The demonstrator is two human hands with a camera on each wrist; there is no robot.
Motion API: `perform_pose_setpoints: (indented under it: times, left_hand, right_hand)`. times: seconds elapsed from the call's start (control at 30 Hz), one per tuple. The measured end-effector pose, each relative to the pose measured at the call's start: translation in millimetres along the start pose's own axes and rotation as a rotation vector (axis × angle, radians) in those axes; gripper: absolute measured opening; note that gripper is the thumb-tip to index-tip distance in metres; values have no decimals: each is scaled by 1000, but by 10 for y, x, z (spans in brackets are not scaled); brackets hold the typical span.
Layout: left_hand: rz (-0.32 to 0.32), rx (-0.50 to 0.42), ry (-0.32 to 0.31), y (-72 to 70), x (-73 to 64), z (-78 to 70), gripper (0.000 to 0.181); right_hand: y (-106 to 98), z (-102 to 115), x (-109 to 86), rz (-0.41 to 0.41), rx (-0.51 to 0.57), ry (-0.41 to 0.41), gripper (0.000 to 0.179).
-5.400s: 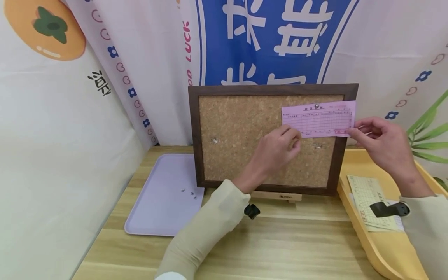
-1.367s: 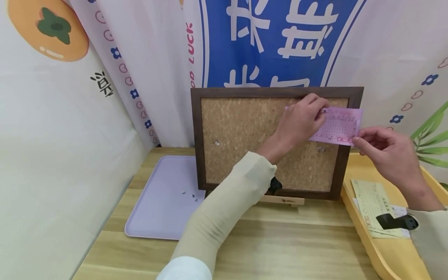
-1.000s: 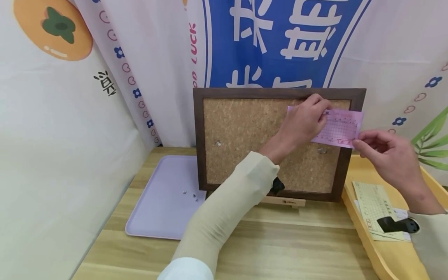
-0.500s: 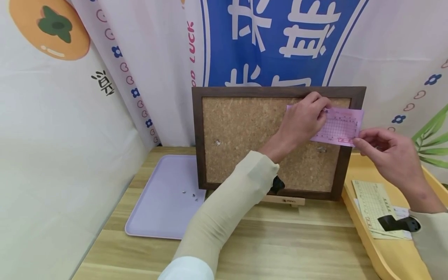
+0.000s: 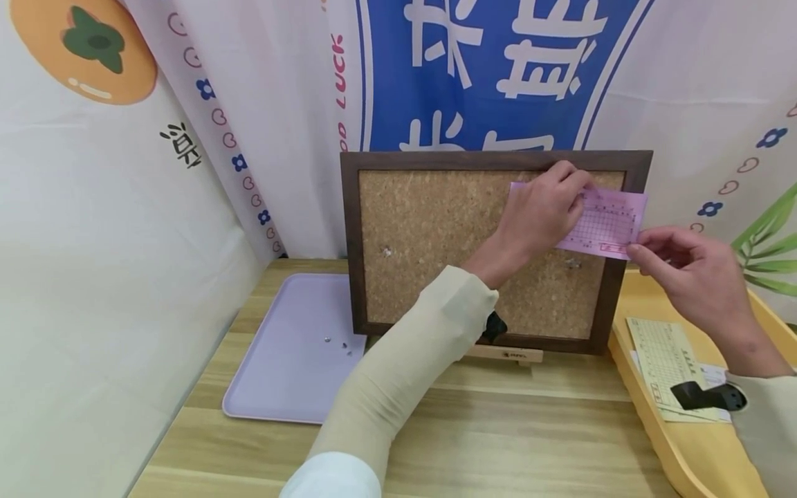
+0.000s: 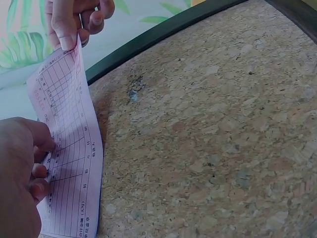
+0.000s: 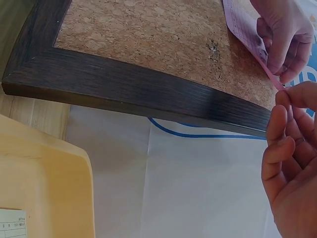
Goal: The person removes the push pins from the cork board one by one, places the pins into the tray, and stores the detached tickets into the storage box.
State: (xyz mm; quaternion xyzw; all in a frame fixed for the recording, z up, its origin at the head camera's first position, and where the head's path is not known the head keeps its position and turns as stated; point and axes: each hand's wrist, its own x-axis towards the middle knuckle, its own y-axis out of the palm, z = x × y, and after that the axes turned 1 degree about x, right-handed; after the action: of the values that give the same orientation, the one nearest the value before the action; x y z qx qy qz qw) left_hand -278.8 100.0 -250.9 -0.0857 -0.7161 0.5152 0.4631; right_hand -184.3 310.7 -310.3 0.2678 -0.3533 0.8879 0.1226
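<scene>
A pink printed slip (image 5: 607, 225) lies over the upper right of a dark-framed cork board (image 5: 436, 228). My left hand (image 5: 542, 211) is at the slip's upper middle, fingers curled where a pushpin's head showed earlier; the hand now covers that pin. In the left wrist view, the left fingertips (image 6: 42, 144) bend in against the printed face. My right hand (image 5: 700, 277) pinches the slip's lower right corner between thumb and forefinger. That corner is drawn out from the board in the right wrist view, where the right fingertips (image 7: 283, 94) meet on the pink edge.
A lavender tray (image 5: 280, 373) with several small metal pins (image 5: 345, 346) lies left of the board. At right, a yellow tray (image 5: 650, 429) holds yellow printed slips (image 5: 669, 360). The board stands on a wooden easel foot (image 5: 519, 355); shiny patches (image 5: 386, 252) mark its cork.
Since the oldest frame, my left hand has risen from the slip's lower edge to its top, covering the pushpin. The right hand keeps its corner. Over the last second both hands hardly move.
</scene>
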Motion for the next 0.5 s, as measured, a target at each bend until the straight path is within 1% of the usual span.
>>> perform_pose_setpoints:
  times: [0.2, 0.5]
  left_hand:
    - [20, -27, -8, -7, 27, -11, 29]
    - [17, -23, -12, 6, 24, -19, 27]
  right_hand:
    - [-10, -12, 3, -3, 5, -3, 19]
    - [-4, -3, -3, -4, 2, 1, 20]
